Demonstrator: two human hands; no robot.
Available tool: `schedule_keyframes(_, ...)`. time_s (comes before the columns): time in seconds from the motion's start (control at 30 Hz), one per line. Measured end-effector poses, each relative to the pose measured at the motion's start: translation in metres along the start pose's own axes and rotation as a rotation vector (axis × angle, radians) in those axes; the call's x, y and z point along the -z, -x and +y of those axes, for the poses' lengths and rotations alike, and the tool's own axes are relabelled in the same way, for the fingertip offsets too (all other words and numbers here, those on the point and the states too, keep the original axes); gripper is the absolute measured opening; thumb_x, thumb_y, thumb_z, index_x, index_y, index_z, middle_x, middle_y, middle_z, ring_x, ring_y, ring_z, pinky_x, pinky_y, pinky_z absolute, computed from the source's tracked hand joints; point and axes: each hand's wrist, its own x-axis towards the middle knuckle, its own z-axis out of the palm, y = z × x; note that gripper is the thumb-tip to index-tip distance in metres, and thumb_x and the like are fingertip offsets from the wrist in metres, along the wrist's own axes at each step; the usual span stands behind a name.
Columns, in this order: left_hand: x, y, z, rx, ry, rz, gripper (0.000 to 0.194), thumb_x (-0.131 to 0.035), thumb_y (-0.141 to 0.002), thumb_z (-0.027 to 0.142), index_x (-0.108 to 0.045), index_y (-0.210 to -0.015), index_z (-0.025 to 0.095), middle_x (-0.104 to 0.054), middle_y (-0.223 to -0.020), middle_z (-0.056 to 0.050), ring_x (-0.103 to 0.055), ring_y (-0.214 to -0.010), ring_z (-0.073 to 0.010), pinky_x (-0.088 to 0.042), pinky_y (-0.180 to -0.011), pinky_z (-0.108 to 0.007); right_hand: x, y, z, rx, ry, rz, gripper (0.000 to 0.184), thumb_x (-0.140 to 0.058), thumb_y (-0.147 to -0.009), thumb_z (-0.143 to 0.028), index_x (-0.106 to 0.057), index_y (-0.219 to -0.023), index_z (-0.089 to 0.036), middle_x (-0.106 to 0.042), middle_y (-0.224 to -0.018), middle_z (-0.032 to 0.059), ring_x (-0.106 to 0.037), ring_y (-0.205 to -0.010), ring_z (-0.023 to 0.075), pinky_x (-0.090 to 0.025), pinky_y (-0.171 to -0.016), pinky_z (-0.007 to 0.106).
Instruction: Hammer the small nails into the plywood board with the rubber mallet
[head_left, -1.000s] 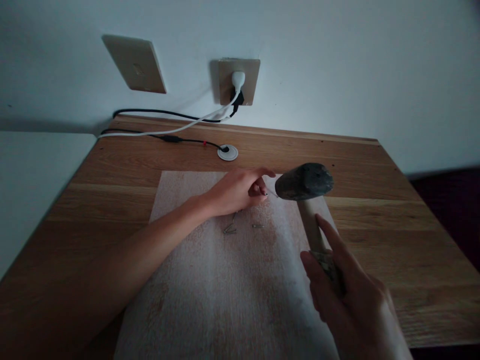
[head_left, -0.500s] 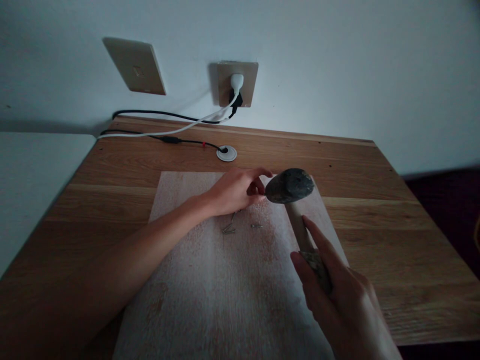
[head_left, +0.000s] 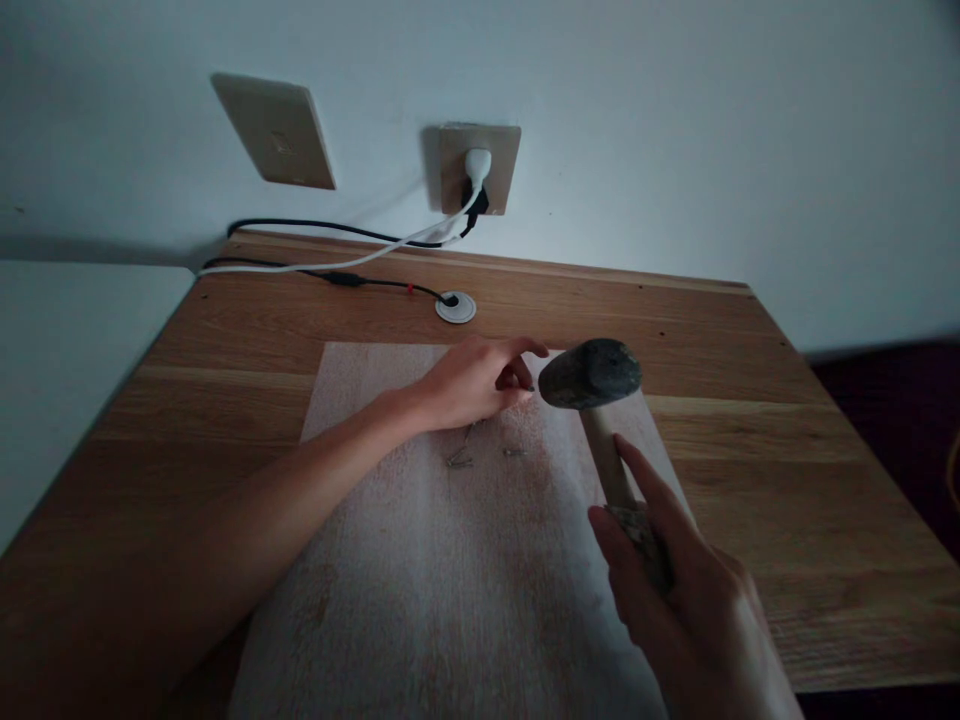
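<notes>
My right hand is wrapped round the handle of a rubber mallet. Its dark, rounded head is raised above the far right part of a whitewashed board. Just left of the head, my left hand rests near the board's far edge with thumb and curled fingers pinched together. A small dark tip, seemingly a nail, shows at the thumb; most of it is hidden. Several loose nails lie on the board beneath that hand, one nail a little apart to the right.
The board lies on a wooden desk against a white wall. A wall socket holds a white plug and a black plug. A white cable and black cables run left along the desk's back, near a round cable grommet.
The mallet head has shifted slightly to the right, away from my left hand, baring the small tip at the thumb. My left hand has stayed nearly in place.
</notes>
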Motion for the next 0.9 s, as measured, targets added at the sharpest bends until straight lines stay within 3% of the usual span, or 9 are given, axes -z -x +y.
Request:
schedule_keyframes(0.23,0.0,0.0,0.0,0.011,0.015,-0.003,0.042,-0.078,-0.088,0.008,-0.069,-0.127,0.019,-0.085,-0.098,-0.002,-0.08,-0.086,-0.0155,-0.055,-0.078,-0.026,0.0,0.0,0.003,0.023,-0.016,0.022,0.06,-0.052,-0.111,-0.05,-0.053,-0.164,-0.023,-0.056,-0.048,-0.0104,-0.056,-0.034,0.0143,-0.047,-0.035,0.023)
schedule_keyframes(0.4,-0.002,0.002,-0.002,-0.009,0.041,0.007,0.045,-0.076,-0.087,0.005,-0.068,-0.129,0.018,-0.085,-0.097,-0.002,-0.079,-0.083,-0.0146,-0.055,-0.077,-0.026,-0.001,-0.002,0.012,0.17,0.035,-0.027,0.057,-0.053,-0.111,-0.046,-0.055,-0.162,-0.02,-0.055,-0.049,-0.0108,-0.055,-0.032,0.0124,-0.045,-0.035,0.022)
schedule_keyframes(0.57,-0.003,0.001,-0.004,-0.031,0.047,0.046,0.048,-0.081,-0.087,0.01,-0.067,-0.133,0.018,-0.083,-0.097,-0.002,-0.076,-0.08,-0.0129,-0.053,-0.074,-0.024,0.001,0.0,0.004,0.019,-0.009,0.014,0.06,-0.053,-0.11,-0.052,-0.053,-0.164,-0.026,-0.054,-0.051,-0.0106,-0.054,-0.035,0.014,-0.046,-0.036,0.024)
schedule_keyframes(0.9,-0.002,0.001,-0.002,-0.036,0.0,0.036,0.049,-0.079,-0.085,0.006,-0.068,-0.132,0.018,-0.083,-0.093,0.0,-0.074,-0.076,-0.0125,-0.052,-0.072,-0.025,0.0,0.002,0.001,0.037,0.013,0.002,0.059,-0.052,-0.111,-0.05,-0.053,-0.165,-0.024,-0.057,-0.05,-0.01,-0.057,-0.034,0.0144,-0.048,-0.037,0.024)
